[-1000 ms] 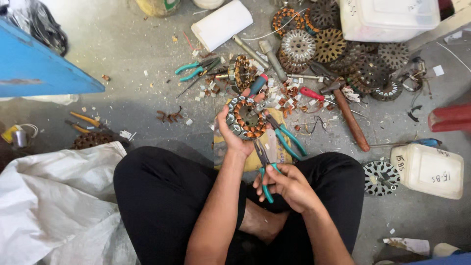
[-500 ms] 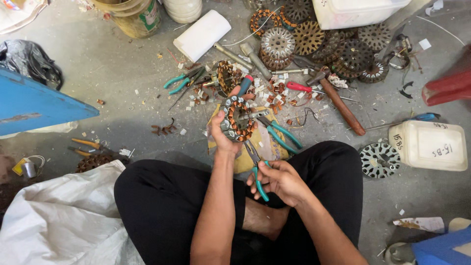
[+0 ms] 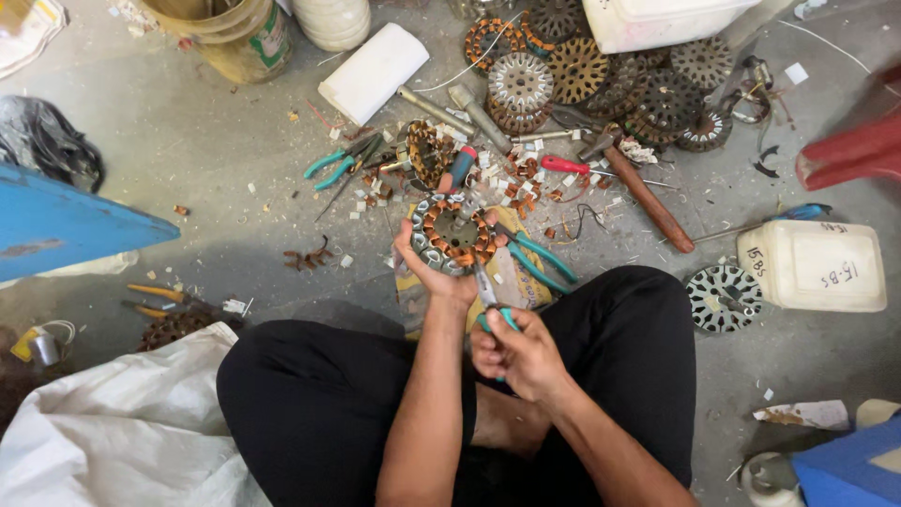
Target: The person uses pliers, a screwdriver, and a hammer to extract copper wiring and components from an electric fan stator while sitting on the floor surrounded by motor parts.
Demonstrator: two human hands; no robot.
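white sack point(image 3: 122, 441): was slumped at the floor's lower left corner
left hand point(image 3: 434, 272): was wrapped snugly round a copper-wound stator ring point(image 3: 453, 235), held up over the floor's middle
right hand point(image 3: 519, 352): was closed tight on teal-handled pliers point(image 3: 488, 299), tips set against the ring's near edge
spare teal pliers point(image 3: 537, 259): were left just right of the ring
wooden-handled hammer point(image 3: 648, 195): was laid further right
white jerrycan point(image 3: 815, 267): was parked near the floor's right edge

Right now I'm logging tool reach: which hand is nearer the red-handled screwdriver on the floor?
Left. The left hand holds the stator just below the red-handled screwdriver; the right hand grips pliers nearer the lap.
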